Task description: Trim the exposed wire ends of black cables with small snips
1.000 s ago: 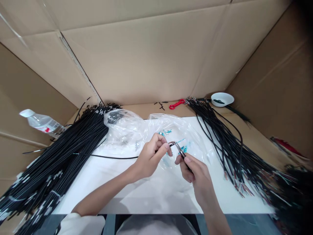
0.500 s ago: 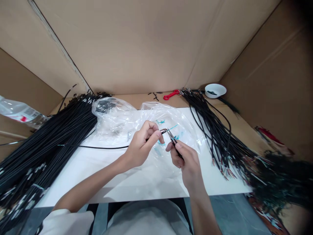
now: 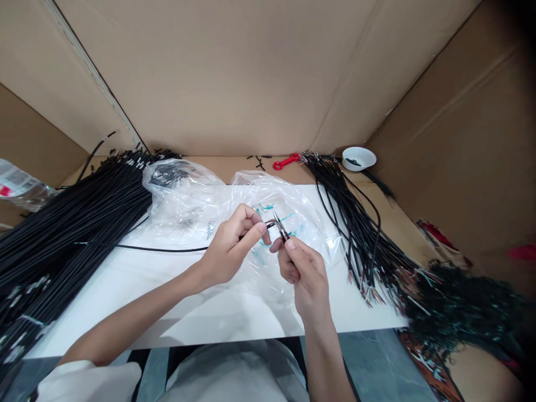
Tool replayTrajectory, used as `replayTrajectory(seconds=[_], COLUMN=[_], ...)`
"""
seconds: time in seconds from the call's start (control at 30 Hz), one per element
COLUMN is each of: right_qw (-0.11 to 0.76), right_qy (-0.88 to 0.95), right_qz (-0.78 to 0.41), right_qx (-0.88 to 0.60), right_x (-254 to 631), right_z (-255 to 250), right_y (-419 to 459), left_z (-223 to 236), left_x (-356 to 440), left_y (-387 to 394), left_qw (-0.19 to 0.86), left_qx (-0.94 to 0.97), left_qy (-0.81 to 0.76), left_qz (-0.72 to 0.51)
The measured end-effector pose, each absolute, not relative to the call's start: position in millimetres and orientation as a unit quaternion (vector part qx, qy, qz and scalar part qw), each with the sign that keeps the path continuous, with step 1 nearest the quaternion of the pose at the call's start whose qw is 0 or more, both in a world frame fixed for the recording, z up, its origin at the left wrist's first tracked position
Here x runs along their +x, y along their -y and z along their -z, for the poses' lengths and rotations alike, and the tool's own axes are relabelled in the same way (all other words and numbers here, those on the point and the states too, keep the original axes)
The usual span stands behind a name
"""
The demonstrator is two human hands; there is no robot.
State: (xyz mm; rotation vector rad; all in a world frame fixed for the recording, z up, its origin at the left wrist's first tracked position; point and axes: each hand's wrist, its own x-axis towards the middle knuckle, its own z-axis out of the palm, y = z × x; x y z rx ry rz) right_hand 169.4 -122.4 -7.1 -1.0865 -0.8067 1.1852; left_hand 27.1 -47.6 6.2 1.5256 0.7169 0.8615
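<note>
My left hand (image 3: 234,243) is closed, pinching a black cable (image 3: 163,249) close to its end between thumb and fingers. Short thin wires (image 3: 271,223) stick out of that end toward the right. The cable trails left over the white board toward the large bundle. My right hand (image 3: 304,268) is closed around small scissors (image 3: 281,226) with pointed metal blades and dark handles. Their tips are at the wire ends, and whether they touch cannot be made out. Beneath both hands lies a clear plastic bag (image 3: 268,187) with blue-green scraps (image 3: 267,207) on it.
A large bundle of black cables (image 3: 96,206) fills the left, beside a plastic bottle (image 3: 25,187). Cables with bared ends (image 3: 355,218) lie right, near a red tool (image 3: 286,162) and a white bowl (image 3: 359,159). Tangled dark strands (image 3: 464,307) are heaped at far right. Cardboard walls surround the table.
The view has shifted slightly, so everything appears further left. The scissors' blades now look more parted and upright at the wires. Both hands keep their grip.
</note>
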Motion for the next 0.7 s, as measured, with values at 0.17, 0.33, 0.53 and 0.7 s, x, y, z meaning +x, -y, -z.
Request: replayTrajectory(seconds=[0.17, 0.33, 0.53, 0.7], right_qw=[0.615, 0.624, 0.635, 0.642], right_qy=[0.35, 0.342, 0.298, 0.271], right_qz=[-0.532, -0.536, -0.574, -0.597], right_qx=[-0.466, -0.454, -0.423, -0.398], right_x=[172.2, 172.6, 170.4, 169.6], right_z=[9.8, 11.3, 11.2, 10.7], right_y=[123.2, 119.9, 117.6, 116.9], left_z=[-7.1, -5.7, -1.7, 0.4], left_x=[26.8, 26.5, 23.7, 23.7], left_y=[47.0, 45.3, 42.3, 39.7], left_qw=[0.589, 0.588, 0.584, 0.588], left_qx=[0.653, 0.654, 0.664, 0.663], left_qy=[-0.304, -0.3, -0.284, -0.277], left_qz=[-0.367, -0.369, -0.371, -0.371])
